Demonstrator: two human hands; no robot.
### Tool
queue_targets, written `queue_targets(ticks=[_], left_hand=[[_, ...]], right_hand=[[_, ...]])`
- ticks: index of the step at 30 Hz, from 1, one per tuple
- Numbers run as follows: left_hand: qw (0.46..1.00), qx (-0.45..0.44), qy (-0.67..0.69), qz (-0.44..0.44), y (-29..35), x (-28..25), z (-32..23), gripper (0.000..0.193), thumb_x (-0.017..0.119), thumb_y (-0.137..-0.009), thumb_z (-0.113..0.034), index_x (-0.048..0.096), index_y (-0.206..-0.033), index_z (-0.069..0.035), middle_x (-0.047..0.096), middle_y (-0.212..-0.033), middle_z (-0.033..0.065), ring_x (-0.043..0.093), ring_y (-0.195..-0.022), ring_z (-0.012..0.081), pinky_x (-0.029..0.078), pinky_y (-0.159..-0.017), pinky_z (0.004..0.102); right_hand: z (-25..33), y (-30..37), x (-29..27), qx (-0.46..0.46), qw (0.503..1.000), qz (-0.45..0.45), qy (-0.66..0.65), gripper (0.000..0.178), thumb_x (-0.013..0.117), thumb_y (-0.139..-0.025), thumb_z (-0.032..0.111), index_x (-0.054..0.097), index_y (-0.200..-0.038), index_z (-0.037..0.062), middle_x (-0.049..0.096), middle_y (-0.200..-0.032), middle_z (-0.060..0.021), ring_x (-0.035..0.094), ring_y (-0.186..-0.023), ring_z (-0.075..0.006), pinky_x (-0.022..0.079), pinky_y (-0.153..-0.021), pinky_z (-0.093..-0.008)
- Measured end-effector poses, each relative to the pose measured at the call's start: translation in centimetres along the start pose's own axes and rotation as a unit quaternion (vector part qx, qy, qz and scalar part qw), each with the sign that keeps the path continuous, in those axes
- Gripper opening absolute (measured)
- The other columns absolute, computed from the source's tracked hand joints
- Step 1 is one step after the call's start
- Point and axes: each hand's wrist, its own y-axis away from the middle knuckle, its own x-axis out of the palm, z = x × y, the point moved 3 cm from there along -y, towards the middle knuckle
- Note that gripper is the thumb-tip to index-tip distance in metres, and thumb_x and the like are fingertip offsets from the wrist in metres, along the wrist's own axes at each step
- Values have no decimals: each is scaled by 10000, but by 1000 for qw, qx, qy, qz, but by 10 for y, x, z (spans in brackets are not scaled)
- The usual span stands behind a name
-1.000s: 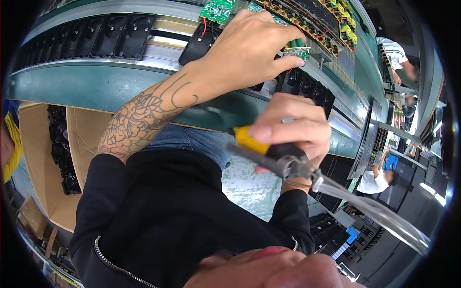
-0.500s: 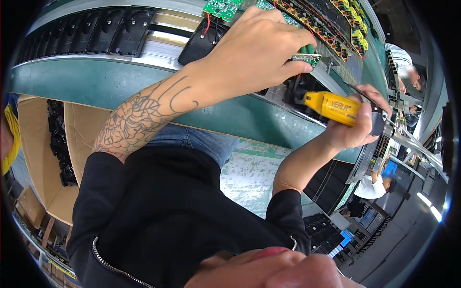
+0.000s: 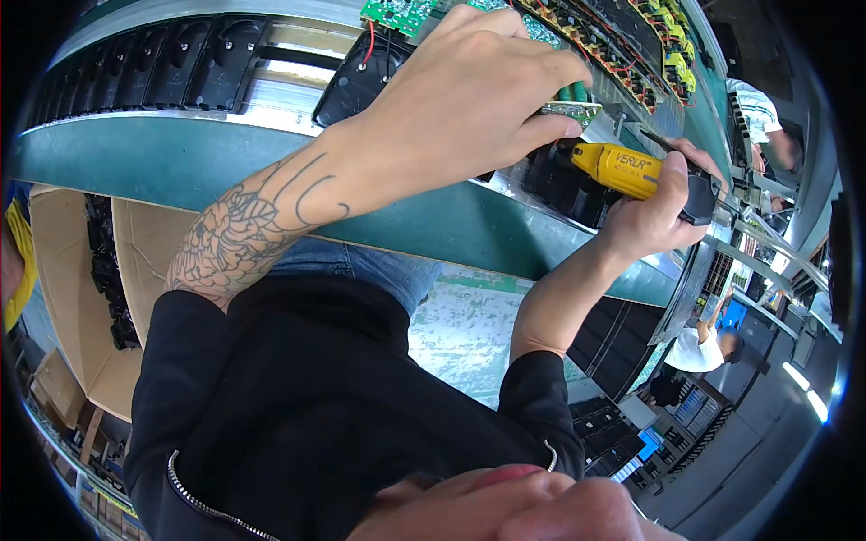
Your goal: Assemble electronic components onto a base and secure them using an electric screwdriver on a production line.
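Note:
My left hand (image 3: 483, 99) reaches over the bench from the left, its fingers closed on a small green circuit board (image 3: 570, 110) with green cylindrical parts. Just below that board lies a black plastic housing (image 3: 559, 185), partly covered by my hands. At its right, my right hand (image 3: 654, 203) grips a yellow hand tool (image 3: 621, 169) with a black rear end; its kind I cannot make out. The tool's nose points left, close to my left thumb and the housing. Beside my left wrist sits another black housing (image 3: 347, 90), with red and black wires running to a green circuit board (image 3: 397, 13).
A row of black housings (image 3: 171, 68) stands along the metal rail at the far left. Several boards with yellow parts (image 3: 672, 59) lie at the far right. A cardboard box (image 3: 68, 261) stands at the left, and a co-worker (image 3: 699, 347) appears at right.
My right hand has moved the yellow tool slightly up and left, nearer my left thumb. The black housings appear shifted a little left. My left hand keeps hold of the circuit board.

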Motion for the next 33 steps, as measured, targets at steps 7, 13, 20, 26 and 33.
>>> queue_targets(ticks=[7, 13, 20, 26, 33], left_hand=[[994, 65, 80, 46, -3, 5, 20, 314, 607, -952, -302, 648, -1164, -74, 625, -890, 51, 486, -817, 177, 358, -824, 321], [989, 91, 95, 62, -4, 6, 20, 311, 557, -986, -285, 607, -1168, -38, 669, -952, 74, 481, -850, 194, 336, -838, 332], [986, 112, 116, 35, -3, 10, 23, 308, 558, -985, -281, 612, -1167, -38, 670, -957, 78, 478, -848, 195, 335, -829, 334], [990, 81, 102, 56, -5, 1, 16, 302, 563, -981, -276, 614, -1159, -37, 671, -959, 79, 479, -850, 195, 335, -827, 334], [986, 107, 114, 50, -5, 7, 21, 302, 574, -974, -273, 617, -1154, -35, 676, -969, 77, 479, -851, 193, 340, -826, 336]], right_hand=[[2, 7, 7, -2, 1000, 5, 1, 196, 632, -777, 69, 607, -961, 7, 665, -886, -114, 601, -759, -198, 485, -794, -300], [-2, 8, 3, 23, 1000, 0, 13, 188, 632, -780, 67, 607, -957, 9, 659, -860, -104, 589, -733, -189, 485, -771, -292], [3, 7, 8, 22, 999, -40, -15, 161, 633, -780, 67, 614, -929, 12, 653, -835, -98, 575, -711, -179, 483, -747, -285], [4, 7, 8, 20, 999, -34, 11, 148, 635, -778, 70, 619, -914, 13, 655, -827, -96, 576, -704, -175, 483, -731, -276], [0, 9, 4, 36, 999, -37, 8, 152, 636, -776, 78, 622, -913, 14, 656, -820, -92, 575, -696, -168, 481, -714, -268]])
